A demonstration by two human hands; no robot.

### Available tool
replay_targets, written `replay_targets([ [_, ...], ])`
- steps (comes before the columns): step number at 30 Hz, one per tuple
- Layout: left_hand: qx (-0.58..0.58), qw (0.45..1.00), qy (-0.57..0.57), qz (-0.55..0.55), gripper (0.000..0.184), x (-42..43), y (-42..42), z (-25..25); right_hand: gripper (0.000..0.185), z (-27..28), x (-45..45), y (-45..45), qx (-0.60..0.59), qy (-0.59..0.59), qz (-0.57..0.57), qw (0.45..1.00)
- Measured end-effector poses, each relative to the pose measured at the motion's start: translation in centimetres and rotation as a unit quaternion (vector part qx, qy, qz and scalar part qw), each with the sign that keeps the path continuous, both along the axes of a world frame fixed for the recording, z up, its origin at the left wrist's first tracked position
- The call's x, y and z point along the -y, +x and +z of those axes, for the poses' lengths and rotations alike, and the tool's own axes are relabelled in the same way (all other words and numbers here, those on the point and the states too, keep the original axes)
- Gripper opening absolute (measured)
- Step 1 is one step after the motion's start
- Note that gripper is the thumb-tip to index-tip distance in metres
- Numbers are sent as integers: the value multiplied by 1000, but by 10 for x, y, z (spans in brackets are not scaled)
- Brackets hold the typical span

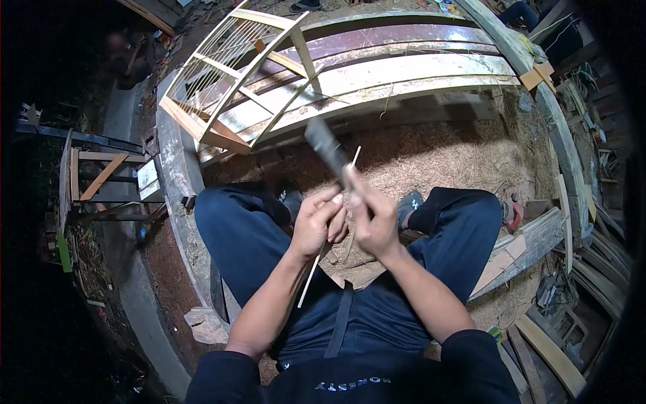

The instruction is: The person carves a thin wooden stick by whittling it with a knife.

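Note:
My left hand (317, 223) is closed around a thin pale stick (309, 279), which slants from my lap up past both hands. In my right hand (375, 222) is a knife (324, 145); its broad dark blade is blurred and points up and to the left. The blade lies close to the upper part of the stick, but whether they touch I cannot tell. My fingers hide the middle of the stick and the knife's handle. Ahead on the left, a wooden cage frame (237, 82) with a row of thin bars rests tilted on the planks.
Long planks (410, 71) form a bench in front of me. Shavings (444, 158) cover the ground between my feet. A wooden beam (178, 155) runs along the left, another (555, 128) along the right. Scrap strips (599, 269) pile up at right. Another person (128, 64) sits far left.

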State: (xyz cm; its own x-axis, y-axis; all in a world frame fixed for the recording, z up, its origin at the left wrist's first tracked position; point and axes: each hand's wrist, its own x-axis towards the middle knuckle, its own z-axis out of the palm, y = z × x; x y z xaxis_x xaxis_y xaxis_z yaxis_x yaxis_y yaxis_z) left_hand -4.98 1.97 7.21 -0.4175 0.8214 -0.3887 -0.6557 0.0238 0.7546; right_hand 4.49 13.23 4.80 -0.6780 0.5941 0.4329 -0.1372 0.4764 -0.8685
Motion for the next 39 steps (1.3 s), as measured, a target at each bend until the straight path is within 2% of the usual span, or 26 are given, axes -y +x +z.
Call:
replay_targets([
  [2, 48, 999, 5, 11, 28, -1, 8, 5, 41, -1, -13, -3, 40, -68, -27, 996],
  [3, 47, 999, 12, 19, 31, -1, 7, 2, 41, 2, -11, 0, 44, -58, -13, 997],
  [4, 44, 998, 20, 28, 35, -2, 2, -1, 42, 6, -8, 1, 45, -46, 3, 998],
  [5, -10, 1000, 4, -5, 44, -2, -4, -1, 43, 11, -1, 8, 87, -59, 28, 994],
  [6, -13, 1000, 4, -2, 44, -2, -3, 1, 44, 3, 2, 5, 23, -15, 12, 1000],
  [8, 7, 1000, -1, -6, 51, 1, 4, 6, 43, -11, -9, 4, 47, -46, -6, 998],
  [10, 9, 999, 13, -36, 52, 2, 7, 9, 41, -16, -35, -6, 47, -107, -88, 989],
  [13, 8, 996, 35, -80, 54, -1, 7, 15, 42, -15, -61, -1, 71, -387, -41, 919],
  [14, 9, 996, 37, -78, 54, -1, 6, 15, 43, -13, -65, 0, 24, -473, 0, 880],
  [15, 7, 995, 47, -87, 54, -1, 4, 15, 43, -8, -65, 1, 27, -472, 0, 881],
  [17, 11, 994, 56, -92, 53, -2, 5, 16, 45, 2, -64, 3, -57, -481, 46, 874],
  [21, 3, 994, 43, -101, 52, -3, 7, 18, 56, 14, -64, 6, -40, -495, 35, 867],
  [24, 6, 993, 46, -108, 49, 0, 6, 17, 58, 16, -67, 9, -38, -503, 35, 863],
  [39, -29, 992, 2, -119, 51, -3, 8, 13, 58, 20, -68, 17, -55, -491, 37, 869],
])
